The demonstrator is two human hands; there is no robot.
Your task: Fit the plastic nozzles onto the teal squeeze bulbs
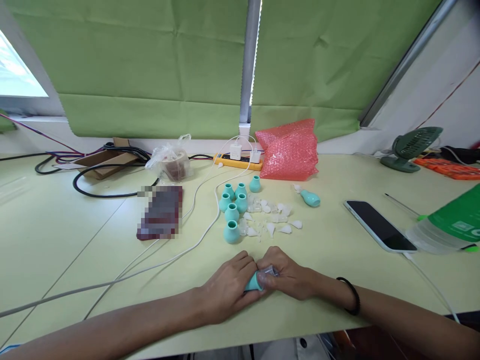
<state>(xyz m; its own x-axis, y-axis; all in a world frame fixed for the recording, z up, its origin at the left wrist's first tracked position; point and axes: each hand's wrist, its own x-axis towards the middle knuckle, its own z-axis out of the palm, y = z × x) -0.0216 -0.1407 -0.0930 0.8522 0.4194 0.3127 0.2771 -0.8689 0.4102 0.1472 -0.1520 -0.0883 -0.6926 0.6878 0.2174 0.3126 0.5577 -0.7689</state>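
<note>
Near the front edge of the table, my left hand (225,287) is closed around a teal rubber bulb (254,283). My right hand (290,274) meets it from the right, pinching a clear plastic tube piece (270,271) against the bulb's end. How far the two pieces fit together is hidden by my fingers. Beyond my hands, several teal bulbs stand upright with their openings facing up, the nearest bulb (231,232) among them. Beside them lie loose clear plastic pieces (279,218) and white tips (285,229). Farther right, a teal bulb with a white tip attached (310,198) lies on its side.
A phone (378,225) and a green-labelled bottle (453,220) are on the right, with a small fan (412,147) behind. Pink bubble wrap (288,152), a yellow power strip (234,162) and bagged tape (174,165) line the back. White cables (176,256) cross the left side.
</note>
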